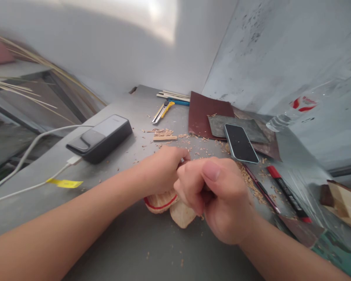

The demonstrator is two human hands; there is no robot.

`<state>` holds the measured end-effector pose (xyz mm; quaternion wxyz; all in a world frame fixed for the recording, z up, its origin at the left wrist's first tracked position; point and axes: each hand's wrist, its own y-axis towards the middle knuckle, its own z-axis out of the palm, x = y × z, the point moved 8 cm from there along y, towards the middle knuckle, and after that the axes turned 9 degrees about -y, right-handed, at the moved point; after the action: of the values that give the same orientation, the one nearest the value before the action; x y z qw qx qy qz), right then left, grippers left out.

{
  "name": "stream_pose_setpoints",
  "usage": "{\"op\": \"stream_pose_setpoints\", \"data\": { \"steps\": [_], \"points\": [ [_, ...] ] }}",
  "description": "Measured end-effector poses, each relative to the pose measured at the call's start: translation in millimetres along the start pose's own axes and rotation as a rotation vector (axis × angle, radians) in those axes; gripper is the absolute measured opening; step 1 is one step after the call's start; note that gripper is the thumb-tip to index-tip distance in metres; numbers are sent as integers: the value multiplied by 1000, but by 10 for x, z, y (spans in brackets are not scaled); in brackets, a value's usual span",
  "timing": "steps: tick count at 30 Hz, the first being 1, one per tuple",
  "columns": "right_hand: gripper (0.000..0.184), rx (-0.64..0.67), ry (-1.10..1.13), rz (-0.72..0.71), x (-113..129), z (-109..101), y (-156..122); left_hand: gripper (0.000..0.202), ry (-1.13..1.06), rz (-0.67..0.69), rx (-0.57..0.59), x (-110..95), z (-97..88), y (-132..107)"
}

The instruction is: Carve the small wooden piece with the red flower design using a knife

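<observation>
My right hand (219, 191) is closed in a fist with the thumb lying on top. Whatever it grips is hidden inside the fingers. Close against it, my left hand (166, 168) bends downward with its fingers curled, and my right hand covers most of them; what it holds cannot be made out. Just below both hands, a pale carved wooden piece with a red line along its edge (160, 203) rests on the grey table (128, 242). Beside it lies a plain pale wooden piece with a blunt point (183, 214), partly hidden by my right hand.
Wood shavings (163, 132) litter the table around a short wooden stick (165, 138). Farther back lie a yellow utility knife (163, 111) and sandpaper sheets (206, 115). A phone (241, 143), a red-capped marker (288, 193) and a plastic bottle (295, 109) are rightward; a corded black device (101, 136) is leftward.
</observation>
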<state>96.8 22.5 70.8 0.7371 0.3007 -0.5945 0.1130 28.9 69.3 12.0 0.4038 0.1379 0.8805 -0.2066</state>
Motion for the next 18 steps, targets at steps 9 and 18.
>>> {"op": "stream_pose_setpoints", "data": {
  "steps": [9,18],
  "points": [
    [58,-11,-21,-34,14,-6,-16,17,43,68,-21,-1,20,-2],
    [57,38,-70,-66,-54,74,-4,23,-26,106,-11,83,34,74]
  ]
}}
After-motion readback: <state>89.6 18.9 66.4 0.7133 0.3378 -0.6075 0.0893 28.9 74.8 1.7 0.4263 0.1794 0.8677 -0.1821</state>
